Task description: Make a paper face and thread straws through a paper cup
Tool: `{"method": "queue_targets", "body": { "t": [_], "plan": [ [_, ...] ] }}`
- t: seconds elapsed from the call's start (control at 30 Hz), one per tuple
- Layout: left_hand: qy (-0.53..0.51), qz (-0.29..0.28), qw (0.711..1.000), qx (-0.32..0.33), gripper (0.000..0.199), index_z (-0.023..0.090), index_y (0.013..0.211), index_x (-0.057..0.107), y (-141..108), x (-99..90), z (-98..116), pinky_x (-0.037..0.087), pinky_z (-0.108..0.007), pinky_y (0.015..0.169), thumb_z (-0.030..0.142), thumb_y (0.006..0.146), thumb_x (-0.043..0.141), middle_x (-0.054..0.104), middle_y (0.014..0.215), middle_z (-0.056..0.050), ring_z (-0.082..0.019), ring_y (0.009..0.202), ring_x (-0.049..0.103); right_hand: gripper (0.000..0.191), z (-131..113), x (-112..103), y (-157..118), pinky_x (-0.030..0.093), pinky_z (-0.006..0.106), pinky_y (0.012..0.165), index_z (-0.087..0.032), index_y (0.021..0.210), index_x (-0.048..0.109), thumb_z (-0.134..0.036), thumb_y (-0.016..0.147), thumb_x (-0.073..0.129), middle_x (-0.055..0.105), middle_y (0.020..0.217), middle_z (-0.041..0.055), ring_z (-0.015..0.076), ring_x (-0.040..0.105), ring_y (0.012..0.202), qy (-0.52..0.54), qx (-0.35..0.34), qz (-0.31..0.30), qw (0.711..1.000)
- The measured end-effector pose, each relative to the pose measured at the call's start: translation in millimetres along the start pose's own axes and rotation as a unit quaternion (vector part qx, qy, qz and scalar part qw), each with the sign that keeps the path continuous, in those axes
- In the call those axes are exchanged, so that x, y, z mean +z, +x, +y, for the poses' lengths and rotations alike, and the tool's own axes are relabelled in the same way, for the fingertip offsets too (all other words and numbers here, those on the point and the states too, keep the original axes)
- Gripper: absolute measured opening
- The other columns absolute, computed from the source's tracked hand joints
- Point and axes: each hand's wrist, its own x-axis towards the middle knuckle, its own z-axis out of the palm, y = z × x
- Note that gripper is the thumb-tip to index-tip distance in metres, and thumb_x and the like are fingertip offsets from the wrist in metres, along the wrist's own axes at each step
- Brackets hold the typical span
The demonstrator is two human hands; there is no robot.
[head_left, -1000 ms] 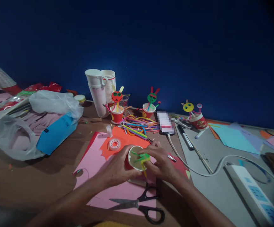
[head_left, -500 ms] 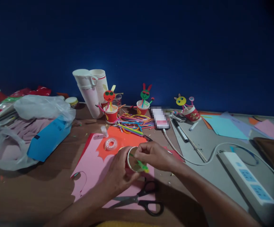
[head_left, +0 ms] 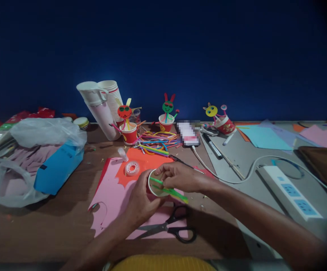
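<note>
My left hand (head_left: 141, 199) is wrapped round a paper cup (head_left: 153, 191), whose open mouth tilts to the right. At the rim, my right hand (head_left: 177, 176) has its thumb and fingers closed on a thin green stick (head_left: 158, 181) that reaches into the cup. A second yellow-green stick (head_left: 177, 195) pokes out over the cup's right edge. Below lie pink paper (head_left: 114, 210) and black-handled scissors (head_left: 166, 227), blades apart. A roll of tape (head_left: 132, 168) and a small clear tube (head_left: 122, 154) rest on orange paper (head_left: 141, 155).
Behind stand cup figures with a red face (head_left: 124, 111), green face (head_left: 168, 107) and yellow face (head_left: 211, 110), near coloured sticks (head_left: 158, 141). A thermos (head_left: 100, 113) leans by stacked cups (head_left: 111, 90). A plastic bag (head_left: 47, 131) lies left; a phone (head_left: 188, 133) and power strip (head_left: 290, 194) right.
My right hand has shifted slightly up, and the green sticks now show longer at the cup's mouth. The camera view has turned a little to the right.
</note>
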Motion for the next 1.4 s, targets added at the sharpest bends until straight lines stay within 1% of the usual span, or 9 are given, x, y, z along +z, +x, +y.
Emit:
{"method": "queue_targets", "body": {
  "t": [0.2,0.3,0.43,0.53,0.67,0.8,0.97,1.07,1.4],
  "plan": [
    [-0.025,0.025,0.999,-0.02,0.059,0.02,0.121,0.044,3,-1.1,-14,0.046,-0.035,0.092,0.025,0.067,0.069,0.059,0.119,-0.006,-0.023,0.11,0.056,0.022,-1,0,5,0.038,0.02,0.053,-0.014,0.087,0.064,-0.023,0.067,0.059,0.065,0.073,-0.0006,0.0113,0.057,0.064,-0.078,-0.018,0.012,0.997],
    [-0.026,0.037,0.999,-0.019,0.061,0.019,0.122,0.043,5,-0.8,-20,0.046,-0.035,0.092,0.028,0.067,0.069,0.059,0.118,-0.006,-0.024,0.11,0.056,0.019,-7,-1,5,0.036,0.02,0.053,-0.014,0.082,0.065,-0.024,0.068,0.056,0.064,0.072,-0.0013,0.0107,0.054,0.063,-0.117,-0.031,0.006,0.993],
    [-0.014,0.041,0.999,-0.021,0.065,0.018,0.124,0.042,5,-0.4,-23,0.044,-0.038,0.094,0.037,0.068,0.07,0.058,0.119,-0.009,-0.026,0.112,0.054,0.023,-19,-4,4,0.033,0.021,0.051,-0.015,0.082,0.068,-0.02,0.068,0.05,0.062,0.068,-0.0023,0.01,0.049,0.059,-0.18,-0.045,-0.031,0.982],
    [-0.002,0.045,0.999,-0.019,0.065,0.019,0.125,0.043,4,0.3,-22,0.044,-0.037,0.094,0.037,0.069,0.07,0.058,0.12,-0.008,-0.025,0.113,0.054,0.021,-28,-6,6,0.029,0.021,0.048,-0.014,0.073,0.067,-0.022,0.07,0.048,0.057,0.061,-0.0025,0.0088,0.044,0.054,-0.239,-0.056,-0.045,0.968],
    [0.02,0.06,0.998,-0.015,0.062,0.02,0.125,0.043,5,1.5,-22,0.046,-0.035,0.093,0.03,0.069,0.068,0.057,0.12,-0.007,-0.024,0.112,0.055,0.025,-36,-6,13,0.025,0.023,0.046,-0.012,0.065,0.066,-0.026,0.073,0.047,0.054,0.055,-0.0001,0.0087,0.039,0.049,-0.363,-0.032,-0.008,0.931],
    [0.029,0.068,0.997,-0.008,0.063,0.018,0.125,0.042,6,1.3,-25,0.046,-0.036,0.093,0.033,0.069,0.068,0.057,0.12,-0.009,-0.025,0.114,0.054,0.025,-42,-3,18,0.026,0.024,0.047,-0.012,0.071,0.069,-0.025,0.072,0.048,0.062,0.061,0.0045,0.0102,0.043,0.051,-0.4,-0.023,0.003,0.916],
    [0.025,0.075,0.997,-0.009,0.062,0.018,0.124,0.042,8,1.0,-26,0.045,-0.039,0.095,0.033,0.069,0.068,0.057,0.12,-0.01,-0.025,0.114,0.054,0.028,-54,1,19,0.029,0.025,0.049,-0.012,0.078,0.071,-0.028,0.073,0.049,0.068,0.074,0.0097,0.0142,0.053,0.058,-0.455,0.013,-0.025,0.89],
    [0.015,0.084,0.996,-0.005,0.059,0.018,0.121,0.044,8,1.5,-27,0.044,-0.039,0.096,0.033,0.07,0.067,0.056,0.119,-0.01,-0.025,0.114,0.054,0.029,-61,3,20,0.031,0.025,0.05,-0.011,0.083,0.071,-0.03,0.073,0.051,0.07,0.078,0.011,0.0172,0.058,0.064,-0.461,0.036,-0.033,0.886],
    [0.018,0.09,0.996,0.007,0.054,0.019,0.12,0.045,8,1.5,-26,0.046,-0.037,0.092,0.03,0.071,0.066,0.058,0.117,-0.008,-0.024,0.111,0.056,0.032,-65,6,22,0.036,0.025,0.054,-0.012,0.091,0.07,-0.029,0.072,0.05,0.071,0.087,0.0125,0.0214,0.063,0.074,-0.481,0.046,-0.032,0.875]
  ]
}}
